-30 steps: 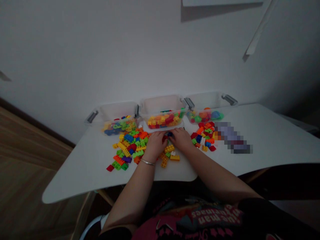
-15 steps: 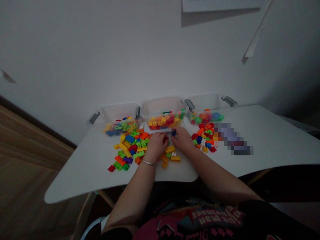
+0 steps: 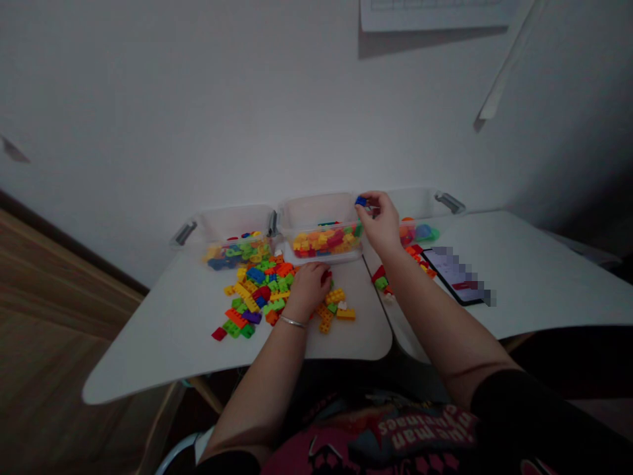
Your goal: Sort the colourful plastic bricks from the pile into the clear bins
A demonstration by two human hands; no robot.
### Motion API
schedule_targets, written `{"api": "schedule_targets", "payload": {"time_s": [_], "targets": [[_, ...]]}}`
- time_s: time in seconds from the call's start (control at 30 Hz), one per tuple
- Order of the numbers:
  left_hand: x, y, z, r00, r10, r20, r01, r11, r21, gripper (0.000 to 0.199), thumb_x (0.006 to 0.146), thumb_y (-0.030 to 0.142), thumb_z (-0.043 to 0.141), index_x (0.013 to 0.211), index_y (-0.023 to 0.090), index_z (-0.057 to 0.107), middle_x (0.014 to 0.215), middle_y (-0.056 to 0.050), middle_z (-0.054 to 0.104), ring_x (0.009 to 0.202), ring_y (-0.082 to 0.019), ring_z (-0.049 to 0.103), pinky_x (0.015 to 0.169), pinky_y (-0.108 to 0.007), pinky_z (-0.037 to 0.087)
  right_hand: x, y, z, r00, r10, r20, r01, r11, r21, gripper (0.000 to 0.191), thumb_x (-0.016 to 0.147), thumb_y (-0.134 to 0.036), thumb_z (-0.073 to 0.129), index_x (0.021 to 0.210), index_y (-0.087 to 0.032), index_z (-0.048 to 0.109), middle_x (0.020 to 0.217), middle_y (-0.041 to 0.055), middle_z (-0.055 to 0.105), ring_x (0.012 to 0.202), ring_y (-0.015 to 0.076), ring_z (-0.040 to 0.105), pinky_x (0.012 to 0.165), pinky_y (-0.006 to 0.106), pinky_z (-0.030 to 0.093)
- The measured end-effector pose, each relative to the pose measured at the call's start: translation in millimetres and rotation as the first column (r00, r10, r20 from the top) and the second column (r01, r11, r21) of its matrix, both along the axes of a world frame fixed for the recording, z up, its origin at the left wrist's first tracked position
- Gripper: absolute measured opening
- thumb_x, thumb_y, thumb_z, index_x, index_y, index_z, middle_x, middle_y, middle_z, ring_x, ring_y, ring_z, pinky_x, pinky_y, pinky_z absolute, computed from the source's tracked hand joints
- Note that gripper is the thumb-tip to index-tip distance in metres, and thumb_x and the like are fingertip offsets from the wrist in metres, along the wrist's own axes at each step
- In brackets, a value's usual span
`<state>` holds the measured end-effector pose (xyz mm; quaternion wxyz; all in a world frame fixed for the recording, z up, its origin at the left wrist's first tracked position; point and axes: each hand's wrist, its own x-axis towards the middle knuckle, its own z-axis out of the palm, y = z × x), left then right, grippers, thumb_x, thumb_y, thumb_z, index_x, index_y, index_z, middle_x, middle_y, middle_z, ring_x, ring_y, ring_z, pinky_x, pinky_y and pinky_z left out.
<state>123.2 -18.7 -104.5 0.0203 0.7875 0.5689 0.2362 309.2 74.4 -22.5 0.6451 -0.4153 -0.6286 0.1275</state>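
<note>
My right hand (image 3: pixel 382 223) is raised near the right end of the middle clear bin (image 3: pixel 319 210). Its fingertips pinch a small blue building brick (image 3: pixel 361 200) above the bin's rim. My left hand (image 3: pixel 309 287) rests low at the right side of a pile of mixed toy bricks (image 3: pixel 257 290). Its fingers are curled round a small red brick (image 3: pixel 328 274), mostly hidden by the hand. Just right of that hand lie a few yellow bricks (image 3: pixel 346 315). The middle bin holds mostly yellow, orange and red bricks.
A left clear bin (image 3: pixel 237 218) with coloured pieces and a right clear bin (image 3: pixel 420 198) with rounder pieces stand along the wall. More loose bricks (image 3: pixel 380 277) lie under my right forearm, beside a phone-like device (image 3: pixel 452 277), partly pixelated. A seam divides the white table (image 3: pixel 163 330).
My right hand has lifted the blue brick from beside my left hand, up and rightward to the middle bin's rim. My left hand has stayed in place.
</note>
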Motion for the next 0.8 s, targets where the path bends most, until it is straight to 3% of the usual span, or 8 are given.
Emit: {"api": "schedule_targets", "payload": {"time_s": [0.13,0.33,0.43,0.63,0.8], "targets": [[0,0,-0.2,1.000,-0.003,-0.005,0.003,1.000,0.001,0.027,0.088,0.022,0.057,0.112,0.015,0.068,0.113,-0.011,0.069,0.109,-0.024,0.060,0.102,-0.039,0.046,-13,18,-2.9,0.999,-0.012,0.038,0.015,0.996,-0.083,0.022,0.079,-0.029,0.060,0.099,-0.021,0.060,0.097,0.0041,0.069,0.085,0.0173,0.062,0.077,0.032,0.049],[-1,1,-1.9,1.000,-0.014,-0.003,0.014,1.000,0.024,0.026,0.088,0.022,0.056,0.110,0.016,0.068,0.112,-0.010,0.069,0.107,-0.024,0.061,0.100,-0.040,0.048,-22,17,-3.3,0.910,-0.134,0.393,0.200,0.971,-0.132,0.020,0.082,-0.026,0.057,0.096,-0.018,0.069,0.097,0.0087,0.071,0.095,0.0241,0.062,0.091,0.039,0.046],[-1,0,-1.4,1.000,-0.017,-0.002,0.017,0.999,0.027,0.025,0.087,0.021,0.056,0.109,0.017,0.069,0.112,-0.010,0.069,0.106,-0.024,0.061,0.100,-0.040,0.048,-22,16,0.7,0.868,-0.139,0.477,0.241,0.957,-0.160,0.021,0.083,-0.024,0.056,0.095,-0.018,0.072,0.095,0.0086,0.073,0.095,0.0253,0.063,0.092,0.040,0.047],[0,0,-0.6,1.000,-0.016,-0.008,0.016,0.999,0.029,0.024,0.086,0.020,0.057,0.107,0.017,0.069,0.111,-0.010,0.069,0.106,-0.024,0.061,0.100,-0.040,0.048,-20,18,5.8,0.843,-0.068,0.534,0.221,0.948,-0.229,0.021,0.083,-0.023,0.058,0.095,-0.018,0.075,0.096,0.0082,0.074,0.094,0.0249,0.065,0.094,0.040,0.047],[-1,1,-1.0,1.000,-0.011,-0.014,0.011,1.000,0.018,0.025,0.086,0.021,0.058,0.107,0.016,0.069,0.112,-0.010,0.069,0.107,-0.024,0.061,0.101,-0.040,0.047,-14,15,9.4,0.905,0.006,0.426,0.114,0.960,-0.256,0.024,0.081,-0.025,0.060,0.099,-0.018,0.074,0.102,0.0071,0.074,0.100,0.0235,0.064,0.098,0.040,0.045]]}}
